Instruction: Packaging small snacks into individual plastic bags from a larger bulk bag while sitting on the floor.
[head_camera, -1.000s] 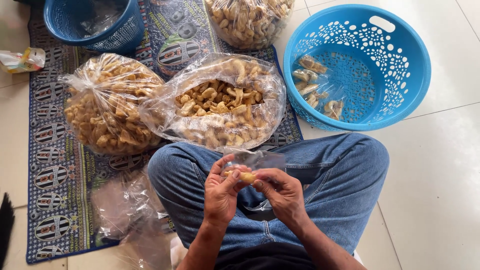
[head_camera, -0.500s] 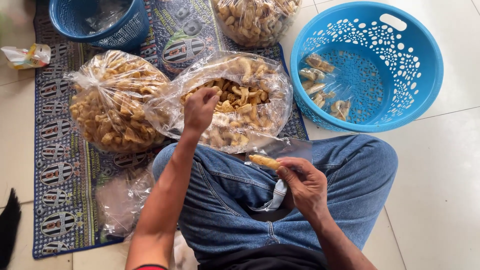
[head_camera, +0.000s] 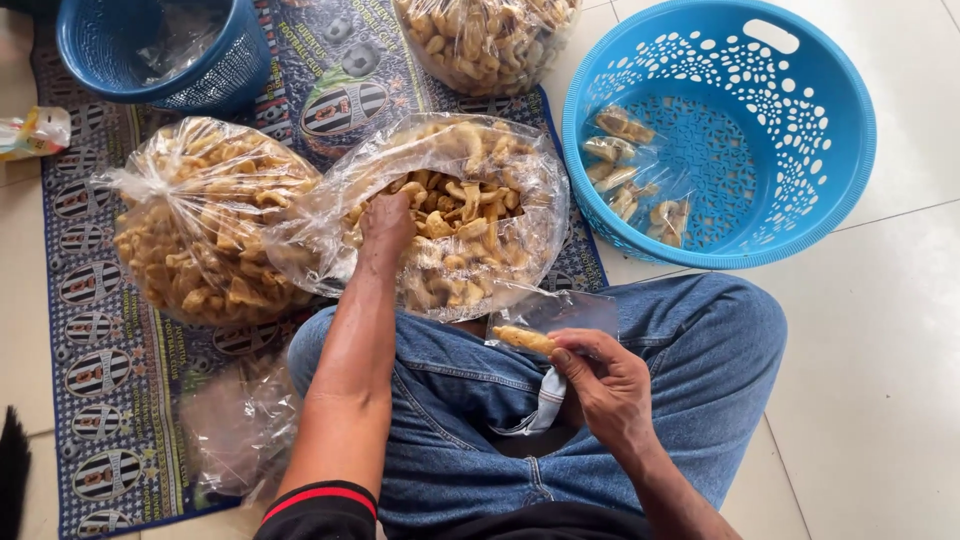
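Left hand (head_camera: 385, 222) reaches into the open bag (head_camera: 450, 215) of crackers on the mat (head_camera: 90, 300), fingers curled among them. Right hand (head_camera: 600, 385) pinches a small pouch (head_camera: 550, 318) holding one cracker (head_camera: 524, 339) above the lap. Filled pouches lie in the basket (head_camera: 800, 90).

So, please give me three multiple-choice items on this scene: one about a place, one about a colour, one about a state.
1. Where is the left hand?
A. in the open snack bag
B. in the basket
C. on the floor

2. What colour is the basket?
A. red
B. blue
C. green

3. What does the right hand hold?
A. nothing
B. a spoon
C. a small bag with one snack in it

Key: 1 A, the fingers are among the snacks; 2 B, its rim is bright blue; 3 C, the thumb pinches clear plastic.
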